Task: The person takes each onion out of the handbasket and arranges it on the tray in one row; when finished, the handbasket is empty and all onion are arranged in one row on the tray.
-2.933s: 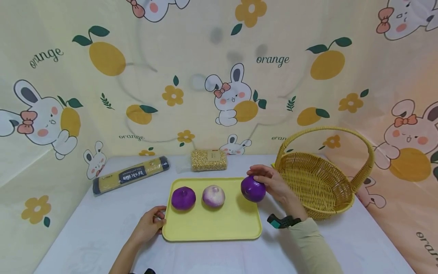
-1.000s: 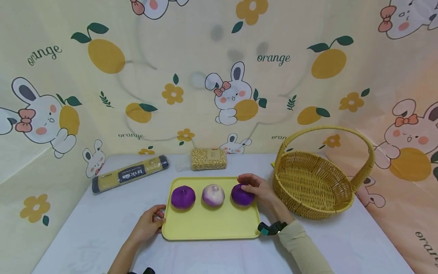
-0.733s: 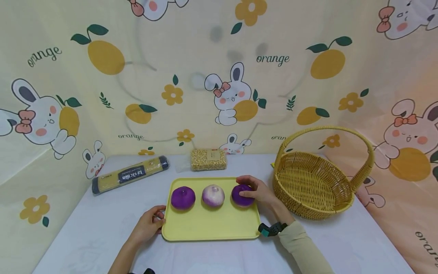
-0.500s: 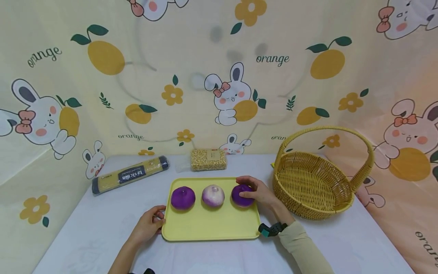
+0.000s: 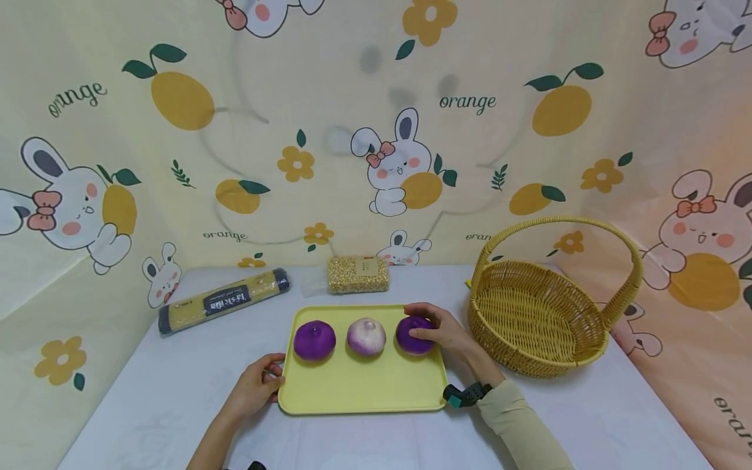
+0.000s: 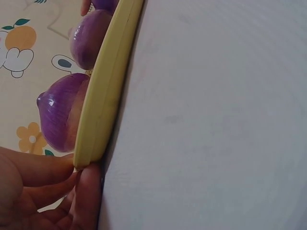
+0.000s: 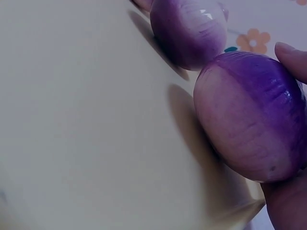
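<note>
Three onions sit in a row along the far half of a yellow tray [image 5: 361,390]. A deep purple onion [image 5: 314,340] is at the left, a paler white-and-purple onion [image 5: 366,337] in the middle. At the right end, my right hand [image 5: 449,331] grips another purple onion [image 5: 414,335], thumb on its near side and fingers over its far side. The right wrist view shows this onion [image 7: 249,117] close over the tray surface. My left hand [image 5: 254,385] pinches the tray's left rim, with fingertips at the corner in the left wrist view.
A yellow wicker basket [image 5: 537,362] with a tall handle stands right of the tray. Behind the tray lie a clear bag of yellow kernels [image 5: 357,275] and, to the left, a long pasta packet [image 5: 225,301]. A patterned cloth [image 5: 329,85] hangs behind the white table [image 5: 341,440].
My right hand has brought its onion leftward and down onto the tray's right end, beside the others. My left hand has stayed at the rim. Little moves in the last half second.
</note>
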### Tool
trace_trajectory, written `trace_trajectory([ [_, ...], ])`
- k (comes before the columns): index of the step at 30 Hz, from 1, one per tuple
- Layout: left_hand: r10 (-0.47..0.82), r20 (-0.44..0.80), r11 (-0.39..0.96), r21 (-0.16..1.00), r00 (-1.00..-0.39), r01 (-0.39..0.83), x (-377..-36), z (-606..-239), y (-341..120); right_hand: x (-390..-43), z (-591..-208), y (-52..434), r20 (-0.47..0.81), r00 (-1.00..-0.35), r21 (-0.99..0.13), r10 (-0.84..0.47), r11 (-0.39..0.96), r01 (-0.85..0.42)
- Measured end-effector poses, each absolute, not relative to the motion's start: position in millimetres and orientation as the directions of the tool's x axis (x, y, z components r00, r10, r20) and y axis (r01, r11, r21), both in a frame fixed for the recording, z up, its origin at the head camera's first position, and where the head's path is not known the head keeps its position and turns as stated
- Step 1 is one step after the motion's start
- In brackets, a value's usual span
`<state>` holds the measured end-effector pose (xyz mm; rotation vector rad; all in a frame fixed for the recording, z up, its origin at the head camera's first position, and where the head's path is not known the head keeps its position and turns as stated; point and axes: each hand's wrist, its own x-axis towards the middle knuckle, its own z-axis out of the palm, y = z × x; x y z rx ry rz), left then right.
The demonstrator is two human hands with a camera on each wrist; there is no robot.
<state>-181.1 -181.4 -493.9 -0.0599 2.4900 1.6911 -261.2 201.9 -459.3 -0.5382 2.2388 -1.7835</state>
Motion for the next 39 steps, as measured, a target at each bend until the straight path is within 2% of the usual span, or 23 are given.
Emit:
trace_trajectory([
  [25, 0.044, -0.127, 0.372, 0.923, -0.991, -0.101, -181.9, -491.7, -181.2, -265.0, -461.6, 208.7, 0.093, -0.917, -0.976, -0.387, 0.147, -0.161],
  [30, 0.043, -0.132, 0.376, 0.92, -0.99, -0.107, -181.8, -491.9, -180.6, -267.8, -466.7, 212.4, 0.154, -0.921, -0.965, -0.358, 0.146, -0.218],
  [39, 0.038, -0.14, 0.395, 0.912, -0.989, -0.114, -180.2, -491.7, -181.1, -244.2, -432.0, 208.8, 0.258, -0.902, -0.898, -0.348, 0.259, -0.357],
])
